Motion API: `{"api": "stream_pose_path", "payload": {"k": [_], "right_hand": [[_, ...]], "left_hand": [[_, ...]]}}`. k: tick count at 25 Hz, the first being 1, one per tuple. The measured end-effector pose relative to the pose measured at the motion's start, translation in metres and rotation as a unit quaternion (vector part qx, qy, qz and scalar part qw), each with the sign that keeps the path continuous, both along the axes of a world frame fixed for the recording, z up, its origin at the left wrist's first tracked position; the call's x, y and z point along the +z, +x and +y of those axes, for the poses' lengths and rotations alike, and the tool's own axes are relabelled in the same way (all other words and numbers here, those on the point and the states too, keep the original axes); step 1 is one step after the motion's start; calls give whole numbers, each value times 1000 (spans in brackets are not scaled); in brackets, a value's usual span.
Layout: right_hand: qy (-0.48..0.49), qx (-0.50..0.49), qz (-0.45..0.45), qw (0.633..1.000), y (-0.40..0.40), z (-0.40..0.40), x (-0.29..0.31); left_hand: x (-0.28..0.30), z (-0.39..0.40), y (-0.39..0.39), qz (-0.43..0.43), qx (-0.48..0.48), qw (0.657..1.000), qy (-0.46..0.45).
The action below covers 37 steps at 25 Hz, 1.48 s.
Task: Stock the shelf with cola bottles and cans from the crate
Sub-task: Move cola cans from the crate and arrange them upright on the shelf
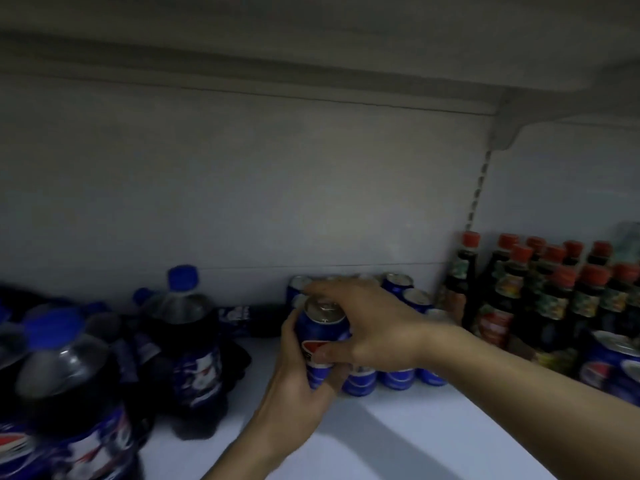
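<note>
A blue cola can (320, 336) stands at the left end of a group of blue cans (398, 377) on the white shelf (381, 438). My left hand (299, 382) grips its lower body from the left and front. My right hand (367, 327) comes in from the right, with its fingers over the can's top and its thumb on the label. Cola bottles with blue caps (188, 336) stand on the left side of the shelf, and one dark bottle (252, 318) lies on its side at the back.
Dark sauce bottles with red caps (554, 306) fill the shelf's right end. Another blue can (609, 365) sits in front of them. A shelf board (311, 36) hangs overhead on a white bracket (505, 129). The back wall (277, 185) is bare.
</note>
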State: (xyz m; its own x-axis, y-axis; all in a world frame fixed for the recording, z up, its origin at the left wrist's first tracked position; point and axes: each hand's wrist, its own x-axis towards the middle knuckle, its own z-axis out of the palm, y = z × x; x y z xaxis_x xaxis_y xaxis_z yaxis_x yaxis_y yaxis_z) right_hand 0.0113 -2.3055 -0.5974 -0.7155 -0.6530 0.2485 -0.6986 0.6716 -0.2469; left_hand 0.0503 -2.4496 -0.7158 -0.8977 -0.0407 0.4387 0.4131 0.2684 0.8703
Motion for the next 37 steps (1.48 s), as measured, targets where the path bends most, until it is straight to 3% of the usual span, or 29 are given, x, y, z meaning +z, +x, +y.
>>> {"api": "stream_pose_path", "payload": {"k": [3, 6, 10, 11, 13, 15, 16, 18, 22, 25, 28, 30, 33, 37], "right_hand": [[0, 9, -6, 1000, -11, -19, -27], [59, -19, 41, 997, -13, -26, -44], [90, -57, 68, 992, -14, -24, -53], [66, -60, 68, 994, -14, -19, -56], [-87, -59, 96, 990, -8, -4, -68], [-281, -77, 195, 937, -1, 19, -88], [-334, -105, 237, 906, 0, 33, -100], [-371, -158, 249, 881, -2, 57, -123], [-335, -179, 281, 882, -2, 71, -149], [-364, -203, 281, 864, 1, 77, -150], [-448, -300, 233, 809, -2, 98, -151], [-501, -340, 113, 788, -7, 107, -151], [-532, -298, -65, 790, -17, 112, -155], [-494, -299, -94, 811, -23, 119, -163]], "left_hand": [[-14, -19, 1, -43, -7, 999, -17], [-26, -24, -7, -71, -2, 997, 41], [-39, -26, -15, -79, 20, 996, 34], [-39, -25, -16, -73, 29, 997, 27], [-41, -24, -18, -77, 42, 996, 21], [-43, -25, -19, -81, 41, 996, 7], [-44, -25, -21, -83, 41, 996, -2], [-45, -24, -23, -85, 46, 995, -20], [-44, -19, -25, -78, 53, 995, -21], [-45, -16, -25, -66, 57, 996, -27], [-45, -16, -27, -71, 49, 996, -20], [-44, -13, -30, -72, 50, 996, -9], [-49, -7, -30, -71, 69, 995, 5], [-54, -5, -28, -67, 76, 995, 5]]}}
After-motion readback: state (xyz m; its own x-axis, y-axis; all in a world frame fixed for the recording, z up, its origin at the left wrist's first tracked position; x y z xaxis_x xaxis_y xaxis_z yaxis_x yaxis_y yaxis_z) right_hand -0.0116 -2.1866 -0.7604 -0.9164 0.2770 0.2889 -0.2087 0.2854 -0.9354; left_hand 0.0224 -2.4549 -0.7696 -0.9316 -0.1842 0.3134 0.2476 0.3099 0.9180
